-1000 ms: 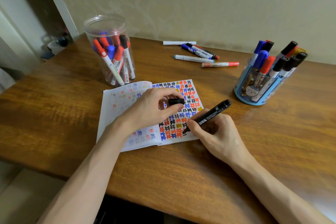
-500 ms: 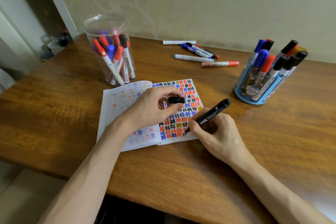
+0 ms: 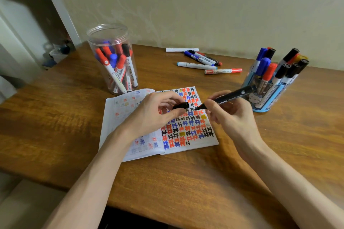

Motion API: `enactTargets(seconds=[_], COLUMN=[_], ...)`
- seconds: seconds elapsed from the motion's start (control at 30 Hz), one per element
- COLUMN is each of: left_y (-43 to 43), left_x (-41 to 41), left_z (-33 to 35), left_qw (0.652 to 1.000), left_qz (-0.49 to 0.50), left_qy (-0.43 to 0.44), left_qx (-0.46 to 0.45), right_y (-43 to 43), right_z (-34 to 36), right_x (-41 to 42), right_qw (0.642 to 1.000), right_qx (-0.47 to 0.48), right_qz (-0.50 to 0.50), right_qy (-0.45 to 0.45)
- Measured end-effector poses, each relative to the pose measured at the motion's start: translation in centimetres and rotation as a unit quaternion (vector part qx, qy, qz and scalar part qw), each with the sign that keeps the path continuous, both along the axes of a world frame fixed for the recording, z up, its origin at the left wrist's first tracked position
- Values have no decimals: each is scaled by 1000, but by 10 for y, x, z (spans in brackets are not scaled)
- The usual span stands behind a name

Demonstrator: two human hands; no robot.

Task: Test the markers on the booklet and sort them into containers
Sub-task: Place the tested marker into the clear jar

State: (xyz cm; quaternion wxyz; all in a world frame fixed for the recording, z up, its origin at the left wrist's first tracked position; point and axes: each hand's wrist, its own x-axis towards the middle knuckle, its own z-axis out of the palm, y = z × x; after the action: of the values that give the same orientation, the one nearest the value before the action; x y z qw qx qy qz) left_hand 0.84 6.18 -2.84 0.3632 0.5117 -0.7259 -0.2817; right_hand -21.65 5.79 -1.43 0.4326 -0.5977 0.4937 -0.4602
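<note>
Markers (image 3: 120, 69) w/ red, blue, blk caps stand packed in clear jar (image 3: 89, 33), back L of desk (image 3: 55, 126); judged already sorted.

Nxt R: booklet (image 3: 119, 117) lies open and flat near the front edge. L page shows faint bleed-through. R page is almost full of red/blue/blk test marks, a few yellow, so testing looks well along.

L hand (image 3: 154, 113) hovers over the fold, fingers (image 3: 167, 96) curled, thumb + forefinger pinching a blk cap (image 3: 181, 105), open end facing R.

Behind, by the wall: loose markers (image 3: 201, 61), 5 or 6, lying capped, apart from both containers. Prob. not yet tested.

Black marker (image 3: 230, 95) is held above R page, tip bare, pointing L at the cap and just short of it, not touching paper. R hand (image 3: 232, 119) grips its barrel, fingers (image 3: 214, 106) wrapped round near the tip end. Reads as the recapping step. Which mark on the page is this pen's, can't tell.

Far R: blue holder (image 3: 264, 108), markers upright in it, blue/red/blk caps, one yellowish.

Left to do, est.: cap on, drop pen in jar or holder (the rule that splits them isn't visible), then the loose lot. Roughly past halfway.
</note>
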Motion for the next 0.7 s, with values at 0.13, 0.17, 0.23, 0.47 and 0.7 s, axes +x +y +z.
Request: enactTargets(seconds=[0.13, 0.17, 0.23, 0.47, 0.7], left_y=[0, 0, -1, 0, 0], left_x=[2, 2, 3, 0, 0], left_z=[2, 1, 0, 0, 1], left_qw=[1000, 1000, 1000, 1000, 1000], left_qz=[8, 10, 14, 13, 6], left_qy=[7, 6, 1, -4, -9], left_qx=[-9, -7, -3, -5, -13], right_y=[-13, -13, -12, -10, -9], right_z=[1, -1, -7, -13, -17], right_x=[14, 17, 20, 17, 14], right_qw=[999, 999, 998, 998, 997], right_qx=[2, 2, 1, -23, -9], right_qz=[-12, -16, -15, 30, 72], right_qy=[-34, -48, -65, -48, -21])
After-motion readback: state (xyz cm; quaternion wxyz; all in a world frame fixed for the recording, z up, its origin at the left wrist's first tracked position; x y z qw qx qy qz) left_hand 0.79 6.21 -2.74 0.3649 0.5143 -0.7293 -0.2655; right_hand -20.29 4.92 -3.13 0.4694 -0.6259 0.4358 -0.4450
